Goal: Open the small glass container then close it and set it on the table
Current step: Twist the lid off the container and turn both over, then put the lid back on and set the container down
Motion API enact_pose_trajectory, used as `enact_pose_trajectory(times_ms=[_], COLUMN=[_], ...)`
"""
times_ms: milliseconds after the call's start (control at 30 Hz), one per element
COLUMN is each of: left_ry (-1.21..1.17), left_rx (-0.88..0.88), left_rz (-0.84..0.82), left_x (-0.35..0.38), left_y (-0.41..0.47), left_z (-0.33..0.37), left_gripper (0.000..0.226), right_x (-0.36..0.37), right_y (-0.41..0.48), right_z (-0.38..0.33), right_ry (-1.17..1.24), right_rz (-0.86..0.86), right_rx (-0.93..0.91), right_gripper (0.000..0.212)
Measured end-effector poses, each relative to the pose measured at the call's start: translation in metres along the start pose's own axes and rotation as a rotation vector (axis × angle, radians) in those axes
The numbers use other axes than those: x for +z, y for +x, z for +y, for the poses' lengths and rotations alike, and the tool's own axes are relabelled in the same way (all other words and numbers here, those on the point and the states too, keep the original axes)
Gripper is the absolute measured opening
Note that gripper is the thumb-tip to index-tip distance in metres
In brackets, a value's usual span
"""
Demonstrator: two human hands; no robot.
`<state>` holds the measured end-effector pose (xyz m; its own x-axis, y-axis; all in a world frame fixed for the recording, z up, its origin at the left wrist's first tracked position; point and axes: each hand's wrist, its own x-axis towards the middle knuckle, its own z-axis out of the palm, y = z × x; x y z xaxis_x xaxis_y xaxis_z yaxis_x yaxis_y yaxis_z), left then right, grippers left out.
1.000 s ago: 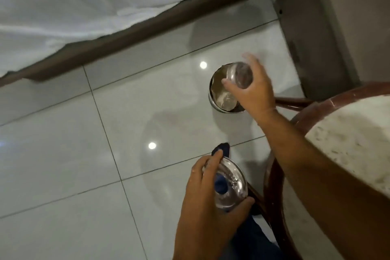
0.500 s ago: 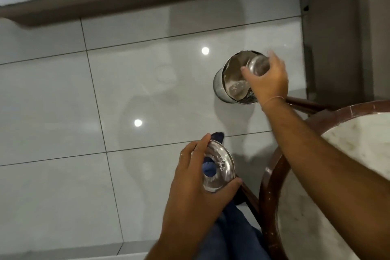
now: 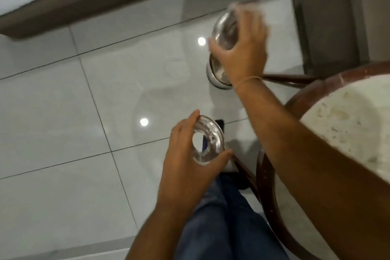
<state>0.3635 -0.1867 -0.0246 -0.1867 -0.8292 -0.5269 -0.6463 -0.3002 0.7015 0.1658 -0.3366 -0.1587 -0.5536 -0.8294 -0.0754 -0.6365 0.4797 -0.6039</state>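
Left hand: closed around the glass lid, thumb at the lower rim, fingers along the upper rim; lid held on edge, clear centre facing the camera, above the floor tiles and the blue-trousered leg

Right hand: gripping the small glass container from its right side, container blurred and tilted, mouth direction unclear; held in the air directly above a steel bin on the floor

Lid and container well apart, container farther from the body. Round marble-topped table at right, beneath the right forearm
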Motion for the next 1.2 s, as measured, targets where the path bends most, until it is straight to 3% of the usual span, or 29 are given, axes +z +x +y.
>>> enact_pose_trajectory(times_ms=[67,133,333,400,533,667,933,1200], left_ry=[0.004,-0.023,-0.034,-0.029,0.036,0.111,0.366,0.581], left_rx=[-0.011,-0.027,0.064,0.142,0.301,0.41,0.631,0.713], left_rz=[-0.022,-0.025,-0.021,-0.049,-0.214,-0.432,-0.74,-0.915], left_x=[0.009,0.012,0.021,0.028,0.052,0.085,0.168,0.252], left_y=[-0.002,-0.004,-0.001,0.003,0.007,-0.005,-0.045,-0.069], left_z=[0.004,0.01,0.037,0.055,0.095,0.125,0.153,0.15], left_gripper=[0.099,0.096,0.096,0.095,0.099,0.1,0.105,0.107], right_x=[0.005,-0.004,-0.103,-0.133,-0.184,-0.226,-0.288,-0.299], right_y=[-0.009,-0.01,-0.06,-0.092,-0.148,-0.181,-0.245,-0.308], right_z=[0.015,0.029,0.058,0.079,0.101,0.114,0.161,0.213], right_ry=[0.225,0.469,1.482,1.536,1.657,1.655,1.714,1.743], right_rz=[-0.347,-0.492,-0.683,-0.693,-0.651,-0.604,-0.267,0.019], right_rx=[0.403,0.694,0.978,0.987,0.968,0.951,0.997,1.087], right_gripper=[0.093,0.092,0.079,0.077,0.094,0.079,0.072,0.085])
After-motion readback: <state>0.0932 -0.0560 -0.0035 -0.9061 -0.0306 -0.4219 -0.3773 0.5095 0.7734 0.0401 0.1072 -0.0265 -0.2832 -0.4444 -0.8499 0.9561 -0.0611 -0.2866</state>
